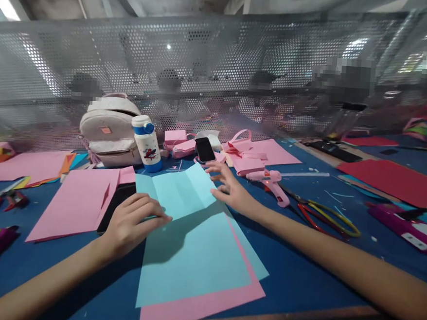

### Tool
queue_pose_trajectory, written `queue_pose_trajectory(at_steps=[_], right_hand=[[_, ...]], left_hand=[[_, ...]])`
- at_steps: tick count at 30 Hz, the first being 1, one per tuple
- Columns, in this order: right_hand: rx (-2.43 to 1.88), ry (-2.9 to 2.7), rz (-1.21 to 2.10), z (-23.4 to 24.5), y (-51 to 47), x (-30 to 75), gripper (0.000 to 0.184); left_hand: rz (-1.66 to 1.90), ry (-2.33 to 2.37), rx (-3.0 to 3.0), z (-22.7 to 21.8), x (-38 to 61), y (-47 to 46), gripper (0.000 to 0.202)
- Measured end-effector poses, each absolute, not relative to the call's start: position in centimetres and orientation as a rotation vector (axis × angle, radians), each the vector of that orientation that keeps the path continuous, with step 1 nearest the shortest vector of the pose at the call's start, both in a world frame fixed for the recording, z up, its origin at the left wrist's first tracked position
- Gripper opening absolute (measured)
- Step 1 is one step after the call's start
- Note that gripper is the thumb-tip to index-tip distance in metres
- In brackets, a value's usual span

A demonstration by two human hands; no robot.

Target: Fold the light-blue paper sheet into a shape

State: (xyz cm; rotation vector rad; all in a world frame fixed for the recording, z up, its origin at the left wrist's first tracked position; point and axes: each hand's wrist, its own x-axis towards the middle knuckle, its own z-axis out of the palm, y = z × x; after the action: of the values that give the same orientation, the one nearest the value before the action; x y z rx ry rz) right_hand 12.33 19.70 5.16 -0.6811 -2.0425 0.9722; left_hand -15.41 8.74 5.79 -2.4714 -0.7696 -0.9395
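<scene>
A creased light blue sheet of paper is tilted up above a stack of flat sheets. My left hand is closed on its lower left edge, thumb against bent fingers. At its right edge is my right hand, fingers spread, with the thumb touching or very near the paper. Below lie a flat light blue sheet and a pink sheet that shows along the bottom and right. Left of my left hand is a folded pink sheet, partly over a dark phone-like object.
Behind stand a white backpack, a bottle and a phone before a perforated metal screen. On the right lie a pink glue gun, scissors, a purple device and red paper.
</scene>
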Motion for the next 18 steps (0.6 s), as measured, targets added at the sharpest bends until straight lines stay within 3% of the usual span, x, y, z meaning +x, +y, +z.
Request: queue_pose_trajectory(at_steps=[3,6,9,18], right_hand=[[-0.572,-2.415,0.648,5.6,17.8,14.0,0.036],[-0.362,-2.477,0.083,5.5,16.0,15.2,0.015],[-0.059,-2.37,-0.346,5.7,15.0,15.8,0.014],[0.331,-2.544,-0.487,6.4,14.7,14.9,0.018]], left_hand=[[-1.095,-0.787,-2.498,5.5,-15.8,7.7,0.011],[-1.283,-0.8,-2.55,5.5,-15.1,6.8,0.011],[-1.298,-0.775,-2.616,6.0,-14.8,6.5,0.012],[-0.726,-0.786,-2.815,3.9,-16.8,7.0,0.022]])
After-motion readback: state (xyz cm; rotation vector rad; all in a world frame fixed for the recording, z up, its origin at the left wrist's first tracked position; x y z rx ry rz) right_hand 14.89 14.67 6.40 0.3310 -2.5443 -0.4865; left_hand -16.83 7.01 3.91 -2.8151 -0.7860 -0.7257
